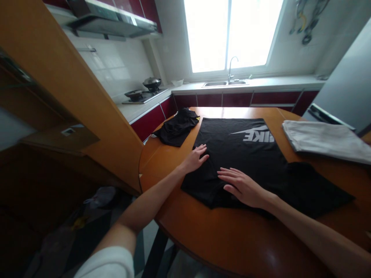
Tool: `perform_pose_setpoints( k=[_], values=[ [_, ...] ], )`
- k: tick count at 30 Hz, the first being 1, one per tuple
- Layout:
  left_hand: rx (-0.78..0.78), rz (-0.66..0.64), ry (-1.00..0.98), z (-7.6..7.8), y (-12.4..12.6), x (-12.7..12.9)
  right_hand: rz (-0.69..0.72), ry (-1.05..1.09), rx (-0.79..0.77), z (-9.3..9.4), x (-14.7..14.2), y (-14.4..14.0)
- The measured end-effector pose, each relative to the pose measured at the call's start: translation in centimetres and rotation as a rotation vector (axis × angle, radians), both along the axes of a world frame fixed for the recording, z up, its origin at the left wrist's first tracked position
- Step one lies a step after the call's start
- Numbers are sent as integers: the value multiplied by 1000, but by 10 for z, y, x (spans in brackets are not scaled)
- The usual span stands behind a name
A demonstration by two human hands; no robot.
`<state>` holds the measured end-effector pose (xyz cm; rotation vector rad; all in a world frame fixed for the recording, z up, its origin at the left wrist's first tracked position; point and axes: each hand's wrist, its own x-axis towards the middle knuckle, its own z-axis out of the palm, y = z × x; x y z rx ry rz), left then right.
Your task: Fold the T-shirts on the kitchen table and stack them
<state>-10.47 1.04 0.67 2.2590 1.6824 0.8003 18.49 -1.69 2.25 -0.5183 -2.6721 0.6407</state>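
A black T-shirt (240, 162) with a pale NIKE print lies spread over the wooden table (220, 231). Its left side is folded inward, while a sleeve stretches out to the right. My left hand (195, 159) rests at the shirt's left edge, fingers extended and nothing in them. Over the near part of the shirt is my right hand (242, 186), its fingers stretched out flat and holding nothing; whether it presses on the cloth I cannot tell.
A crumpled black garment (179, 126) lies at the table's far left. Folded light grey cloth (324, 139) sits at the right. Beyond are a stove with pans (152, 83), a sink (226, 83) and a white counter (275, 81). An orange wooden frame (87, 100) rises at left.
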Motion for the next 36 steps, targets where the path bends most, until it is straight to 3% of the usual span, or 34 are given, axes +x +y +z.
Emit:
perform_pose_setpoints(
  k=[7, 36],
  values=[
    [-136, -57, 246, -20, -8, 17, 74, -88, -43, -4, -5, -5],
    [-141, -17, 335, -18, -3, 16, 97, -55, -13, -5, -7, -4]
  ],
)
